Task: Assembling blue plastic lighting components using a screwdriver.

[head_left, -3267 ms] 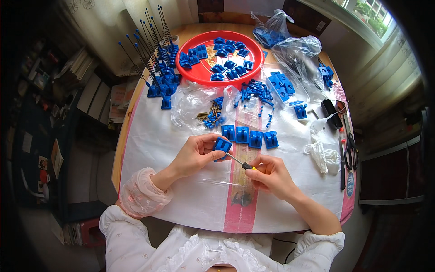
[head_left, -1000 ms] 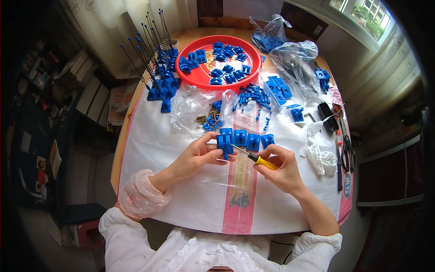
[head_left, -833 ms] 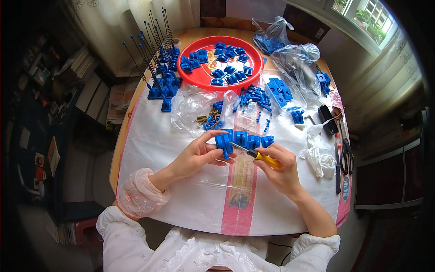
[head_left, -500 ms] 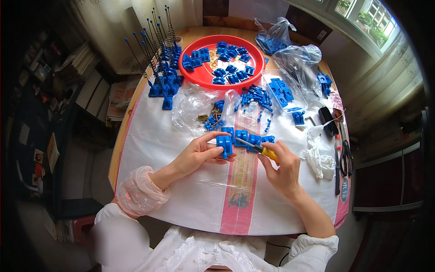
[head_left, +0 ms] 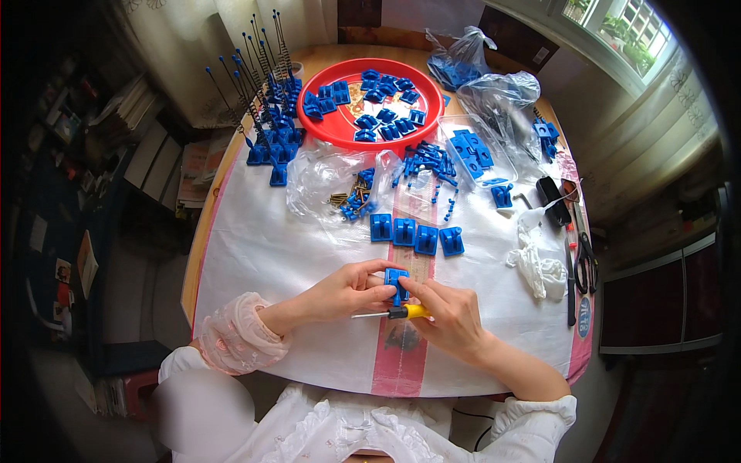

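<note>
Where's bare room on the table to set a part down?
Free: white sheet between the spring-topped blue pieces and left hand; also between right hand and white bundle. Crowded: around the red tray, and right side by the scissors.

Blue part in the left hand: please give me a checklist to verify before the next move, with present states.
1. Blue part held by left hand: ok.
2. Yellow-handled screwdriver held in right hand: ok.
3. Screwdriver tip on the part: not ok, it points left, below it.
4. Row of four blue pieces apart from both hands: ok.
5. Fit inside the part: cannot tell, too small.
</note>
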{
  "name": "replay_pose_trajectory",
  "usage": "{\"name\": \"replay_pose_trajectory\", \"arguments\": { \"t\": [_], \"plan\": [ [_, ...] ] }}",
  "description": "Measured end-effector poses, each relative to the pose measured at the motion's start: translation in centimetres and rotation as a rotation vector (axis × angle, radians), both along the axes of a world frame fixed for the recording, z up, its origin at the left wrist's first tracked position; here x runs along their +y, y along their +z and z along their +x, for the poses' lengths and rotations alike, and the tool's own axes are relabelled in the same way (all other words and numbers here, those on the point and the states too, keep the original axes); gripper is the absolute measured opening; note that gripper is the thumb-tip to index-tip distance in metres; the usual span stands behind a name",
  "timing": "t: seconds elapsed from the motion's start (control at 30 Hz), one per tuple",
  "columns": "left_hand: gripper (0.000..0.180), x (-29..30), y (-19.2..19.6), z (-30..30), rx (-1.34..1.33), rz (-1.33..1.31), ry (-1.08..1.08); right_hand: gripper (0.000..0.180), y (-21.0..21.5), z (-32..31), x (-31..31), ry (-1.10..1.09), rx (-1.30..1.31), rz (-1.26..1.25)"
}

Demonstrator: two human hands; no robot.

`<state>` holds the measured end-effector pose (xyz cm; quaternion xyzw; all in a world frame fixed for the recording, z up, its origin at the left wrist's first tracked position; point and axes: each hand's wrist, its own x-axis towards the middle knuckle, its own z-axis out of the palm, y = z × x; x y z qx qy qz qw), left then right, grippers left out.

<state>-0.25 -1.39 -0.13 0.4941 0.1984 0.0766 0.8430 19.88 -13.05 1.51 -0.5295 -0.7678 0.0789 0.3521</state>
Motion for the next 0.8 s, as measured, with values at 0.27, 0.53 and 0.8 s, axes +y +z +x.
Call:
{"name": "replay_pose_trajectory", "arguments": {
  "t": [0.27,0.53,0.8],
  "plan": [
    [0.047,0.1,0.3,0.2,-0.023,0.257,-0.078,0.04,0.5,0.1,0.2,-0.013,0.087,-0.019],
    [0.033,-0.4,1.5,0.0,-0.001,0.275,-0.077,0.03,0.1,0.4,0.3,-0.021,0.193,-0.143],
    [0.029,-0.3,1.1,0.2,-0.012,0.258,-0.035,0.025,0.2,0.1,0.5,-0.053,0.304,-0.183]
  ]
}}
